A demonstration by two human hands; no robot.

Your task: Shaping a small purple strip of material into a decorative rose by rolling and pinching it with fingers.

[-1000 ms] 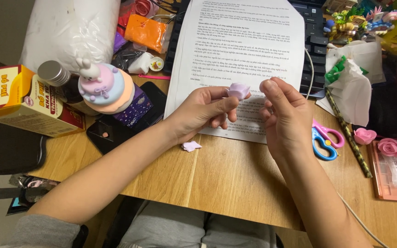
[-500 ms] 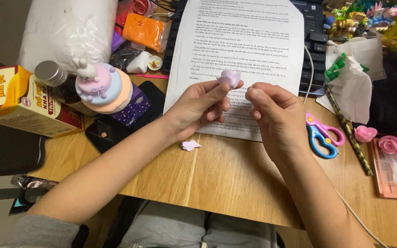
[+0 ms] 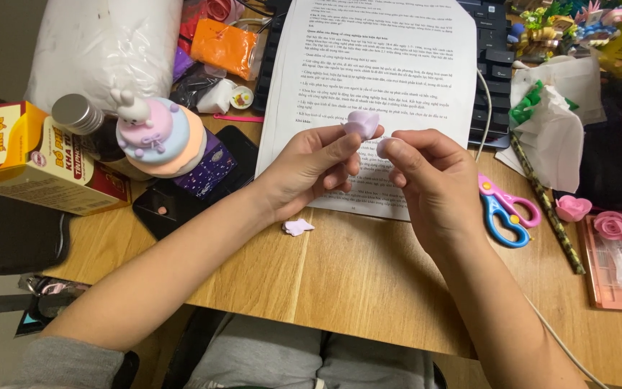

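Here, hands (image 3: pixel 368 169) work above a cluttered wooden desk (image 3: pixel 368 277).

Pale lilac clay in my fingers

My left hand (image 3: pixel 311 169) pinches a soft lilac clay piece (image 3: pixel 361 124) upright; my right hand (image 3: pixel 433 180) holds a smaller lilac bit (image 3: pixel 384 148) beside it.

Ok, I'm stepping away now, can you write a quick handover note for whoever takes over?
Left hand: pinches a pale purple clay piece at its fingertips, above the printed sheet.
Right hand: holds a small bit of the same clay between thumb and forefinger, close to the piece but apart from it.
On the wooden desk: a small purple scrap below the left hand, scissors to the right, a tiered clay cake model to the left.
Done: piece partly shaped.
Left: the small bit is not yet joined.
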